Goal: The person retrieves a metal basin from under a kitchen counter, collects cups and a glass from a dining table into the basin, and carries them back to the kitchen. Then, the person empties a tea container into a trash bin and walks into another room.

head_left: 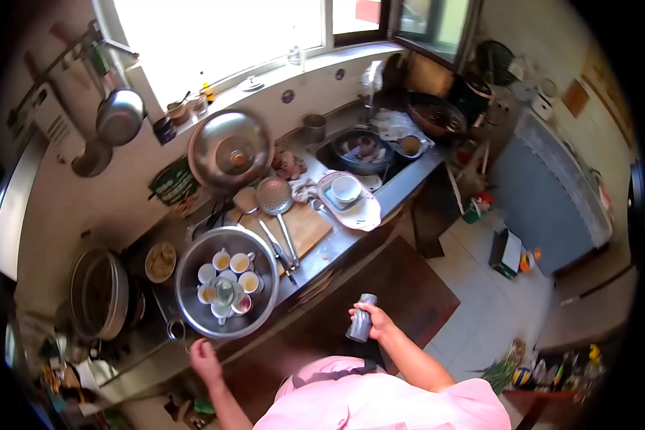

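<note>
Seemingly for a secure grip, the right hand (378,324) has its fingers closed round a grey canister (360,330), off the bench (338,248); the left hand (206,360), contents unclear, curls near the steel basin (190,269) gathering the mugs (241,264).

From my remote seat I see a wide window (222,36) glaring bright, pale walls (50,208), light floor tiles (473,287) and a dark brown mat (416,283).

Daylight glares white through the window (218,39), while fisheye distortion bends the black-cornered edges.
</note>
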### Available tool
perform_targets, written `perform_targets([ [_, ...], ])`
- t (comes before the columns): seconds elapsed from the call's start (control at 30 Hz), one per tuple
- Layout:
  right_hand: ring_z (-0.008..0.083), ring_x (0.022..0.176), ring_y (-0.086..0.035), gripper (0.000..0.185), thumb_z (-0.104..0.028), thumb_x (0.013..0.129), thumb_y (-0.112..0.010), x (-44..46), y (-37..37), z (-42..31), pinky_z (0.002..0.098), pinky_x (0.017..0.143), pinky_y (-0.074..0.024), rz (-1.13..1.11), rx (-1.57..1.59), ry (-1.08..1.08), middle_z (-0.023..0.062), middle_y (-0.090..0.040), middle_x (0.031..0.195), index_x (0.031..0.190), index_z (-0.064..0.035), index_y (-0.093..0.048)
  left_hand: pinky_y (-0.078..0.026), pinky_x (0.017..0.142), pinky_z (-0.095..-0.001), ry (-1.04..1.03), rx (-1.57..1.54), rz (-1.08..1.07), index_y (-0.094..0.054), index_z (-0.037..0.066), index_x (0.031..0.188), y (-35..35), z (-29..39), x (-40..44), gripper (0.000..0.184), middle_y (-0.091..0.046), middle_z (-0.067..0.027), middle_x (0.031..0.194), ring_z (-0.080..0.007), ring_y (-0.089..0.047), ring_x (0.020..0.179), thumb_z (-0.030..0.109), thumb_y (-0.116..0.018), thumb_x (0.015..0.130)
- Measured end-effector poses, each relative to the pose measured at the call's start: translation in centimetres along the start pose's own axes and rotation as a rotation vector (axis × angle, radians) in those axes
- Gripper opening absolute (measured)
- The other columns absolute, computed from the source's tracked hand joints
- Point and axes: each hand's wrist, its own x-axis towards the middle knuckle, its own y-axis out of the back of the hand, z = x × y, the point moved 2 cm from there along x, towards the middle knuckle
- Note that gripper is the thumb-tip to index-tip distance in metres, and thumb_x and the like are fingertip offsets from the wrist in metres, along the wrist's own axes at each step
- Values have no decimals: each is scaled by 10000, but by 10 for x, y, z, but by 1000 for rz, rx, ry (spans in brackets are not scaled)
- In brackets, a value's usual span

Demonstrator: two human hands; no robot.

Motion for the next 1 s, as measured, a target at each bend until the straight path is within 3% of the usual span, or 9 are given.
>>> perform_targets([
  [0.13, 223, 687, -604, 161, -156, 749, -600, -32, 31, 31, 353, 661, -514, 132, 156, 59, 126, -615, 795, 856, -41, -567, -435, 746, -282, -22, 160, 267, -538, -7, 1031, 52, -10, 62, 221, -580, -108, 940, -177, -539, 813, 92, -484, 841],
  [0.23, 225, 690, -605, 166, -166, 746, -604, -53, 47, 66, 354, 657, -511, 160, 232, 67, 125, -616, 792, 854, -46, -566, -438, 740, -311, -235, 241, 294, -530, 0, 1072, 56, 9, 79, 252, -546, -139, 993, -221, -536, 833, 95, -481, 843],
  [0.33, 216, 715, -605, 202, -193, 743, -630, -70, 50, 91, 365, 674, -505, 158, 229, 18, 119, -621, 813, 874, -54, -564, -440, 743, -328, -289, 418, 244, -538, -5, 1071, 63, 21, 90, 264, -522, -170, 1030, -263, -531, 845, 92, -494, 829],
  [0.43, 203, 712, -605, 253, -228, 728, -672, -75, 49, 114, 369, 644, -501, 133, 242, 26, 103, -624, 808, 875, -62, -550, -457, 752, -339, -429, 567, 306, -572, -8, 1029, 77, -23, 127, 264, -573, -170, 949, -281, -579, 816, 126, -549, 804],
  [0.5, 194, 712, -600, 291, -263, 722, -687, -90, 43, 115, 359, 636, -494, 75, 205, 46, 93, -624, 814, 892, -66, -558, -458, 743, -337, -469, 426, 308, -570, -9, 1034, 75, -60, 157, 264, -572, -165, 943, -276, -571, 820, 119, -549, 804],
  [0.63, 169, 742, -577, 322, -267, 731, -687, -114, 41, 107, 335, 658, -485, -23, 86, 40, 60, -594, 822, 940, -70, -541, -433, 808, -340, -508, 439, 207, -528, -10, 1091, 38, 9, 93, 306, -533, -189, 1028, -288, -535, 914, 126, -522, 817],
  [0.7, 170, 761, -574, 326, -250, 744, -676, -119, 55, 108, 329, 683, -484, -82, 37, 43, 60, -582, 846, 966, -68, -522, -431, 780, -374, -633, 590, 242, -526, -19, 1075, 44, -3, 91, 321, -522, -212, 1054, -324, -524, 913, 116, -534, 785],
  [0.83, 175, 784, -577, 300, -198, 749, -670, -138, 87, 108, 320, 720, -484, -169, 53, 49, 70, -574, 859, 964, -52, -523, -427, 774, -366, -337, 374, 208, -536, -30, 1060, 63, -24, 96, 320, -544, -198, 1005, -307, -530, 873, 144, -513, 792],
  [1.0, 196, 777, -603, 236, -142, 761, -651, -160, 121, 127, 317, 725, -500, -165, 116, 41, 92, -603, 847, 929, -12, -548, -406, 831, -388, -445, 757, 238, -517, 11, 1105, 72, -43, 94, 383, -539, -202, 1040, -311, -507, 971, 211, -555, 781],
])
